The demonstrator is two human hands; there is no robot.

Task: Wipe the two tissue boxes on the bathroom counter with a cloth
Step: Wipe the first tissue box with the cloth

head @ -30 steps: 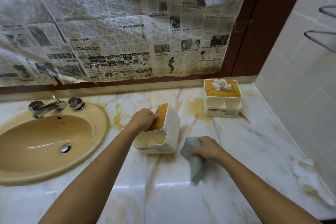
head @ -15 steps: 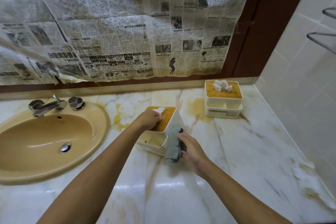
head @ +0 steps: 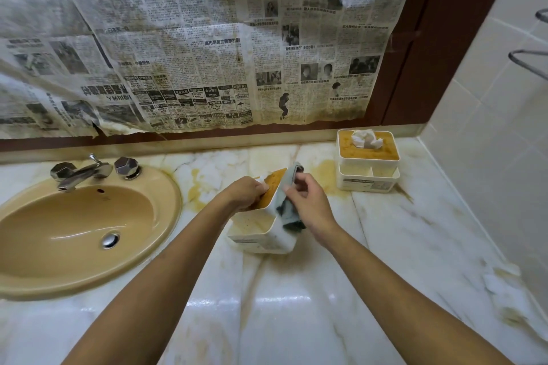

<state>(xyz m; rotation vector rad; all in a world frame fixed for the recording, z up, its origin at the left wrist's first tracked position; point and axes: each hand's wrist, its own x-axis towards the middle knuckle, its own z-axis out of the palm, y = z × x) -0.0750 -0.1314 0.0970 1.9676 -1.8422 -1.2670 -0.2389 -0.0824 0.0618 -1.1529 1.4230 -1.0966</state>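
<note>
Tissue box [head: 256, 231] in curled left hand [head: 246, 191], cloth [head: 290, 215] in curled right hand [head: 310, 201]

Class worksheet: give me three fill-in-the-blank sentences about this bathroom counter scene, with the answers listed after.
1. The right hand presses a grey-blue ____ against the tilted tissue box.
2. The ____ steadies that box at its top.
3. A white ____ sticks out of the upright tissue box by the wall.
Answers: cloth; left hand; tissue.

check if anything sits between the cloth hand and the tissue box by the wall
Nothing visible: only stained counter lies between the right hand, gripping the cloth, and the upright tissue box.
</note>
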